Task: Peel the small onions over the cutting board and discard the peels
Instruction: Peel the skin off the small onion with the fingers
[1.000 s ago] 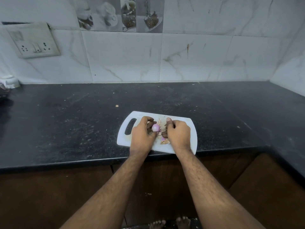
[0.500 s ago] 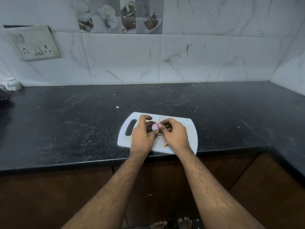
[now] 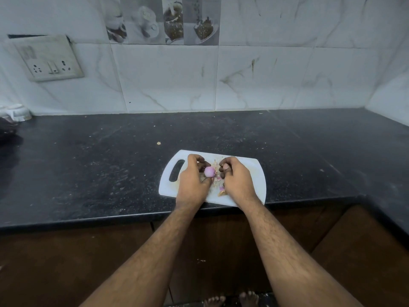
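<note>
A white cutting board with a handle slot lies at the front edge of the black counter. Over it my left hand pinches a small pale purple onion between thumb and fingers. My right hand hovers just right of the onion, fingers curled, thumb tip pointing at it; whether it holds a bit of skin is unclear. Loose peels lie on the board between and below my hands, partly hidden.
The black counter stretches left and wraps round to the right. A white bowl and a dark object sit at the far left by the tiled wall. A switch plate hangs on the wall. Brown cabinets lie below.
My right hand touched the onion half a second ago and has now drawn a little away to the right. The onion stays in my left hand.
</note>
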{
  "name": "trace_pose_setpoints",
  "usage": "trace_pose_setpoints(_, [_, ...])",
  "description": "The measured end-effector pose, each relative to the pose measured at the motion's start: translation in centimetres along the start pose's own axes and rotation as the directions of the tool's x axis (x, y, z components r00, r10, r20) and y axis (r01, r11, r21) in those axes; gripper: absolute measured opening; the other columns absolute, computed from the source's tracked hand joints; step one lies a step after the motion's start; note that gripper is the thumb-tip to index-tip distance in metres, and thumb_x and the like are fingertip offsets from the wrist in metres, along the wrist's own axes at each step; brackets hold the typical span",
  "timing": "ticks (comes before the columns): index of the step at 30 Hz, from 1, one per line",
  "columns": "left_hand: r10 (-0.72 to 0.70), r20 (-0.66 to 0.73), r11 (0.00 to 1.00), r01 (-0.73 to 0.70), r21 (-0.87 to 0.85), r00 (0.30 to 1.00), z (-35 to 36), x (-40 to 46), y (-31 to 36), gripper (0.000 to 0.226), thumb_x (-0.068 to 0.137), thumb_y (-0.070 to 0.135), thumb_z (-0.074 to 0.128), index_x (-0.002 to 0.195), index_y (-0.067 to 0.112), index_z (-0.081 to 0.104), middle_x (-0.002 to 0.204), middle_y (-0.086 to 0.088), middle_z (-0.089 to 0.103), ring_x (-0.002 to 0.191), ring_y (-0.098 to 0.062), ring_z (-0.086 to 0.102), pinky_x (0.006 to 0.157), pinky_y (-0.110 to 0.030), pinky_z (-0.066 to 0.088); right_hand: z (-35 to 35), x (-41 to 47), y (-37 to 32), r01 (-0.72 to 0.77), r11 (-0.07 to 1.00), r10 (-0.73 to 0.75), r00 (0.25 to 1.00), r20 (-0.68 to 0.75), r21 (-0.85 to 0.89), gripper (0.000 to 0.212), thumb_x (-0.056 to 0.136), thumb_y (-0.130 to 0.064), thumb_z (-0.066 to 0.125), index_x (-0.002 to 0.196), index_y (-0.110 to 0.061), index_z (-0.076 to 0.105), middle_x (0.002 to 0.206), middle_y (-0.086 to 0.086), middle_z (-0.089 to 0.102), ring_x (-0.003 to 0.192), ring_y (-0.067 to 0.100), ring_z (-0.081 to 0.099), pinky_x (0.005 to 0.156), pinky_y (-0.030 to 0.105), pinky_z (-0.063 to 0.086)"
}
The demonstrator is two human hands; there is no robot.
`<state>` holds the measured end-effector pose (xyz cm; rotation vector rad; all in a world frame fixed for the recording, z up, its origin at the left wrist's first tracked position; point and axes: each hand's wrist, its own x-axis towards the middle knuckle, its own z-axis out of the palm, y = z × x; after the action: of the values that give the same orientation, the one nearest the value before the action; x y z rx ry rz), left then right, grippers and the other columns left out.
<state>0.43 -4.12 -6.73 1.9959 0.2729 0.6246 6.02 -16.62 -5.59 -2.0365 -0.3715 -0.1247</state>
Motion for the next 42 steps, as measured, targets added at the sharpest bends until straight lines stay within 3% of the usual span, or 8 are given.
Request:
trace_pose_setpoints(8, [-0.05,-0.018,0.991,0.052,0.122,0.999,0.1,0.1,-0.3,0.064,0.081,0.022,0.082,0.133,0.029,0.044,0.126,0.009,0.064,0.119,-0.013,0.056,0.102,-0.031,0.042,0.2,0.0,0.0,0.008,0.999,-0.01,0.999,0.049,0.053,0.011,0.097,-0.026,0.068,0.105,-0.019,0.071,0.091,-0.006,0.074,0.076,0.004,0.069,0.049,0.007,0.047])
trace_pose_setpoints(12, [0.006,-0.044,0.92,0.012,0.391,0.999,0.4,0.5,-0.5,0.03,0.088,0.035,0.074,0.116,0.026,0.069,0.114,0.012,0.071,0.114,-0.015,0.058,0.101,-0.038,0.03,-0.1,0.0,0.4,-0.001,0.987,-0.008,0.999,0.054,0.161,0.02,0.095,-0.016,0.071,0.114,-0.021,0.068,0.093,-0.007,0.074,0.077,0.008,0.072,0.056,0.018,0.056])
trace_pose_setpoints(16, [0.0,0.02,0.984,-0.004,0.181,1.0,0.2,0.5,-0.8,0.036,0.088,0.016,0.068,0.122,0.027,0.069,0.116,0.011,0.074,0.113,-0.011,0.065,0.112,-0.042,0.04,-0.1,0.3,0.4,0.044,0.991,-0.058,0.992,0.111,0.128,0.044,0.091,-0.015,0.076,0.132,-0.024,0.065,0.105,-0.007,0.067,0.081,0.002,0.066,0.068,0.011,0.056])
trace_pose_setpoints(21, [-0.098,0.087,0.992,0.105,-0.073,0.991,-0.5,0.1,0.4,0.059,0.086,0.017,0.063,0.144,0.019,0.053,0.131,0.001,0.069,0.12,-0.011,0.063,0.109,-0.035,0.047,0.1,-0.1,0.1,0.088,0.995,-0.093,0.989,0.115,0.045,0.033,0.083,-0.009,0.081,0.113,-0.019,0.071,0.105,-0.006,0.061,0.083,0.002,0.064,0.067,0.006,0.05])
trace_pose_setpoints(30, [-0.046,0.019,0.994,0.048,-0.103,0.999,-0.6,0.0,0.0,0.042,0.086,0.011,0.078,0.125,0.019,0.064,0.114,0.009,0.071,0.109,-0.005,0.066,0.103,-0.033,0.053,-0.3,-0.2,0.1,0.053,0.992,-0.069,0.988,0.14,0.113,0.029,0.092,-0.001,0.065,0.113,-0.019,0.075,0.106,-0.008,0.072,0.09,0.0,0.067,0.062,0.01,0.053])
trace_pose_setpoints(33, [-0.059,-0.007,0.994,0.058,-0.097,0.998,-0.5,0.1,0.1,0.04,0.081,0.009,0.082,0.117,0.018,0.065,0.109,0.009,0.071,0.104,-0.006,0.068,0.098,-0.031,0.056,-0.5,-0.2,0.1,0.018,0.985,-0.039,0.992,0.116,0.174,0.019,0.1,-0.011,0.061,0.109,-0.018,0.076,0.099,-0.011,0.073,0.08,-0.009,0.067,0.051,0.008,0.05])
trace_pose_setpoints(37, [-0.047,0.004,0.998,0.047,-0.028,0.999,-0.3,0.0,0.0,0.037,0.083,0.012,0.081,0.118,0.015,0.068,0.111,0.006,0.072,0.103,-0.007,0.068,0.097,-0.032,0.056,0.0,-0.4,0.0,-0.002,0.983,-0.014,0.996,0.091,0.181,0.01,0.094,-0.026,0.072,0.102,-0.02,0.075,0.086,-0.005,0.075,0.076,0.006,0.072,0.048,0.022,0.057])
trace_pose_setpoints(42, [-0.007,0.013,0.998,0.006,0.058,1.0,-0.1,0.1,0.3,0.039,0.08,0.013,0.084,0.118,0.012,0.073,0.115,0.004,0.07,0.103,-0.009,0.067,0.098,-0.032,0.055,0.1,-0.2,0.0,-0.009,0.996,0.005,0.999,0.048,0.085,0.016,0.093,-0.029,0.074,0.1,-0.015,0.076,0.087,-0.006,0.075,0.064,-0.005,0.068,0.047,0.008,0.047])
